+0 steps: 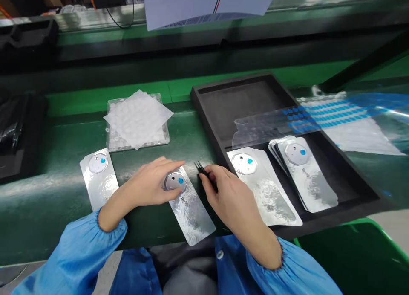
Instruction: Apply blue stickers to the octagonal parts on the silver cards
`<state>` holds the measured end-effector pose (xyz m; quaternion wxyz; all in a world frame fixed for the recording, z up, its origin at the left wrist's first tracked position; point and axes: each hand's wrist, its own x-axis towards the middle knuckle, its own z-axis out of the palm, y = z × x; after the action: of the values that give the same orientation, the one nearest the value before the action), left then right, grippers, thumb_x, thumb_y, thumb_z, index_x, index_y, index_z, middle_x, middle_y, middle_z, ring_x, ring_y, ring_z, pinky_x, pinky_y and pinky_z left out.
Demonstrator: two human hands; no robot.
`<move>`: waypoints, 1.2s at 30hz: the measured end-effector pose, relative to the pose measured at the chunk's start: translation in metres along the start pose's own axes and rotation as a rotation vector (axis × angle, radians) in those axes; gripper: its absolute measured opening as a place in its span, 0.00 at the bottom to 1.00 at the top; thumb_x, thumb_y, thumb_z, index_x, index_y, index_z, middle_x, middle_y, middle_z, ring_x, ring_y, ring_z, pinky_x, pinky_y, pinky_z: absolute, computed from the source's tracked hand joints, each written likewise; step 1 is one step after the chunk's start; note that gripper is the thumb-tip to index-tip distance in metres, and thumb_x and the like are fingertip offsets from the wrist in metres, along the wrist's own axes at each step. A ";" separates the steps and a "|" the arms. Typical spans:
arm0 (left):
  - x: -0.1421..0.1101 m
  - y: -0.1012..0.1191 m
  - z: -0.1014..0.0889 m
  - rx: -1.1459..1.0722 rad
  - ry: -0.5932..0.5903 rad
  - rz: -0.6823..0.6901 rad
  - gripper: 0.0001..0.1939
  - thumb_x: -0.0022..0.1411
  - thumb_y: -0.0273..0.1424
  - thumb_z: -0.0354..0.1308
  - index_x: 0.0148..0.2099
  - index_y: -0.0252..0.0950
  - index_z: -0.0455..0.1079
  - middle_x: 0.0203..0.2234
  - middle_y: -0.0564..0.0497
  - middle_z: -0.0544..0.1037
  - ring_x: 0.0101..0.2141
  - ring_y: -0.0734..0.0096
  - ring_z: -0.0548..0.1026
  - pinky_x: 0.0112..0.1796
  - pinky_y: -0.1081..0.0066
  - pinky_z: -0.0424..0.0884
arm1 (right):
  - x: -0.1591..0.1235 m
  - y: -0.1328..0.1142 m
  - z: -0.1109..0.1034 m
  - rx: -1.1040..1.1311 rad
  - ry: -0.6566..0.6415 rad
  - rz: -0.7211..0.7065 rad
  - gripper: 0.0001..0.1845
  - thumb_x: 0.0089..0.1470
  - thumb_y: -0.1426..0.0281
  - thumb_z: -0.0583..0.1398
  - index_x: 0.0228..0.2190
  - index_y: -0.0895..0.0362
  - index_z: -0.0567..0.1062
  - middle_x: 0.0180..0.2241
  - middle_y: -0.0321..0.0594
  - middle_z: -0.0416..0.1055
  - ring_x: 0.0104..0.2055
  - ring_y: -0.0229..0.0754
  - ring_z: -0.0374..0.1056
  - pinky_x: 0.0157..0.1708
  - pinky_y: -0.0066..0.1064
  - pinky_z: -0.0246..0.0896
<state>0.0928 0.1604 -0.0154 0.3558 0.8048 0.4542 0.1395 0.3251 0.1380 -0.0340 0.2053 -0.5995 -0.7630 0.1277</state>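
Note:
A silver phone back cover (193,212) lies tilted on the green work surface in front of me. My left hand (155,182) holds its upper end, with thumb and index finger on either side of a round camera disc (175,181) that bears a small blue sticker. Black tweezers (200,168) are pinched in my right hand (231,195), their tips pointing up and left, just right of the disc and apart from it. Another silver back cover (99,180) with a similar disc rests to the left, partly behind my left forearm.
A black tray (209,128) at right holds several silver covers (306,175). A transparent sheet with blue stickers (332,114) lies across its edge. White paper squares (139,118) top a transparent plastic tray (163,135). A green bin (358,252) stands below right; a black tray (28,137) sits left.

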 end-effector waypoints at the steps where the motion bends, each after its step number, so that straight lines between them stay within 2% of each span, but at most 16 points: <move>1: 0.001 -0.002 0.001 0.037 0.020 0.036 0.31 0.64 0.36 0.63 0.67 0.30 0.68 0.52 0.41 0.78 0.52 0.53 0.74 0.51 0.57 0.69 | 0.000 -0.001 -0.003 0.062 0.010 -0.025 0.12 0.67 0.64 0.53 0.39 0.56 0.73 0.34 0.42 0.78 0.32 0.46 0.77 0.24 0.32 0.62; 4: 0.003 -0.008 0.006 0.106 0.053 0.128 0.31 0.65 0.37 0.65 0.67 0.35 0.66 0.55 0.43 0.76 0.54 0.54 0.71 0.52 0.55 0.65 | -0.002 -0.005 -0.014 0.429 -0.035 -0.041 0.10 0.67 0.65 0.58 0.46 0.54 0.74 0.33 0.37 0.78 0.29 0.39 0.76 0.26 0.26 0.68; 6: 0.003 -0.010 0.008 0.127 0.058 0.158 0.31 0.65 0.36 0.65 0.67 0.37 0.65 0.58 0.44 0.74 0.57 0.54 0.68 0.53 0.55 0.62 | -0.004 -0.010 -0.017 0.754 -0.089 0.052 0.10 0.66 0.65 0.62 0.47 0.53 0.72 0.29 0.33 0.76 0.21 0.35 0.71 0.20 0.22 0.65; 8: 0.004 -0.012 0.008 0.129 0.062 0.177 0.29 0.65 0.35 0.66 0.66 0.38 0.67 0.59 0.45 0.73 0.58 0.55 0.67 0.52 0.56 0.60 | -0.007 -0.015 -0.015 1.023 -0.112 0.181 0.09 0.66 0.64 0.64 0.43 0.54 0.71 0.27 0.33 0.76 0.16 0.33 0.67 0.14 0.19 0.59; 10: 0.004 -0.013 0.008 0.108 0.066 0.200 0.25 0.67 0.35 0.65 0.64 0.39 0.69 0.58 0.47 0.74 0.56 0.58 0.69 0.50 0.59 0.59 | -0.010 -0.019 -0.011 1.226 -0.133 0.245 0.15 0.66 0.57 0.64 0.40 0.55 0.72 0.31 0.40 0.78 0.20 0.37 0.72 0.15 0.21 0.63; 13: 0.005 -0.014 0.007 0.069 0.069 0.233 0.21 0.69 0.38 0.65 0.61 0.39 0.71 0.56 0.49 0.77 0.54 0.61 0.71 0.48 0.61 0.59 | -0.014 -0.016 -0.004 1.422 -0.224 0.194 0.33 0.61 0.41 0.62 0.52 0.56 0.75 0.41 0.51 0.80 0.34 0.46 0.79 0.21 0.28 0.74; 15: 0.006 -0.015 0.007 0.061 0.072 0.240 0.22 0.69 0.38 0.66 0.61 0.38 0.71 0.56 0.48 0.77 0.54 0.61 0.72 0.48 0.61 0.60 | -0.015 -0.012 0.001 1.466 -0.254 0.151 0.36 0.62 0.40 0.60 0.57 0.54 0.75 0.45 0.51 0.79 0.39 0.48 0.80 0.25 0.29 0.77; 18: 0.006 -0.017 0.007 0.067 0.091 0.258 0.21 0.67 0.37 0.68 0.58 0.37 0.73 0.55 0.48 0.78 0.54 0.60 0.72 0.47 0.61 0.61 | -0.018 -0.010 0.007 1.396 -0.160 0.160 0.20 0.67 0.54 0.63 0.53 0.52 0.78 0.39 0.45 0.81 0.33 0.43 0.79 0.26 0.27 0.77; 20: 0.005 -0.019 0.007 0.071 0.098 0.284 0.16 0.67 0.37 0.68 0.54 0.37 0.76 0.55 0.49 0.78 0.54 0.59 0.72 0.47 0.61 0.62 | -0.021 -0.012 0.009 1.256 -0.038 0.171 0.09 0.68 0.65 0.64 0.48 0.51 0.79 0.28 0.36 0.78 0.25 0.38 0.75 0.24 0.24 0.74; 21: 0.005 -0.019 0.006 0.069 0.100 0.308 0.12 0.68 0.36 0.67 0.50 0.37 0.78 0.55 0.49 0.79 0.54 0.58 0.72 0.46 0.61 0.64 | -0.022 -0.013 0.010 1.169 0.027 0.151 0.08 0.68 0.67 0.64 0.47 0.51 0.80 0.26 0.34 0.76 0.23 0.35 0.73 0.24 0.23 0.73; 22: 0.005 -0.020 0.005 0.067 0.102 0.337 0.09 0.69 0.36 0.66 0.46 0.37 0.79 0.54 0.49 0.79 0.54 0.58 0.72 0.46 0.62 0.66 | -0.024 -0.013 0.010 1.078 0.075 0.119 0.08 0.68 0.69 0.64 0.47 0.50 0.81 0.27 0.33 0.75 0.23 0.34 0.73 0.25 0.22 0.73; 24: 0.004 -0.022 0.004 0.081 0.097 0.391 0.10 0.71 0.37 0.63 0.41 0.37 0.81 0.54 0.48 0.79 0.55 0.57 0.72 0.46 0.63 0.69 | -0.026 -0.011 0.012 0.910 0.128 0.035 0.11 0.67 0.72 0.65 0.48 0.49 0.82 0.35 0.37 0.78 0.30 0.36 0.76 0.30 0.25 0.76; 26: 0.003 -0.021 0.002 0.126 0.076 0.406 0.11 0.71 0.39 0.63 0.41 0.39 0.82 0.55 0.48 0.78 0.57 0.56 0.72 0.47 0.63 0.69 | -0.027 -0.009 0.013 0.775 0.159 -0.027 0.16 0.62 0.76 0.68 0.50 0.49 0.82 0.44 0.40 0.78 0.39 0.40 0.78 0.38 0.29 0.79; 28: 0.002 -0.020 0.000 0.171 0.042 0.379 0.10 0.70 0.41 0.64 0.45 0.42 0.82 0.57 0.48 0.76 0.58 0.56 0.71 0.48 0.61 0.67 | -0.028 -0.008 0.013 0.670 0.187 -0.045 0.18 0.59 0.79 0.69 0.49 0.51 0.82 0.44 0.39 0.79 0.42 0.42 0.78 0.41 0.31 0.79; 31: 0.002 -0.015 -0.001 0.200 0.008 0.342 0.09 0.70 0.41 0.64 0.46 0.45 0.82 0.57 0.49 0.75 0.58 0.58 0.70 0.48 0.62 0.64 | -0.028 -0.010 0.012 0.564 0.233 -0.060 0.15 0.57 0.81 0.70 0.44 0.54 0.81 0.39 0.38 0.81 0.37 0.41 0.79 0.40 0.30 0.79; 36: 0.002 -0.011 -0.003 0.245 0.000 0.350 0.09 0.73 0.39 0.62 0.46 0.43 0.82 0.56 0.47 0.75 0.58 0.57 0.70 0.49 0.61 0.63 | -0.030 -0.010 0.008 0.519 0.191 -0.105 0.16 0.58 0.83 0.68 0.45 0.55 0.81 0.40 0.39 0.80 0.37 0.43 0.79 0.39 0.32 0.80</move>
<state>0.0854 0.1674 -0.0210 0.2256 0.9086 0.3211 0.1431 0.3182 0.1069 -0.0416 0.4291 -0.4959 -0.7120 0.2512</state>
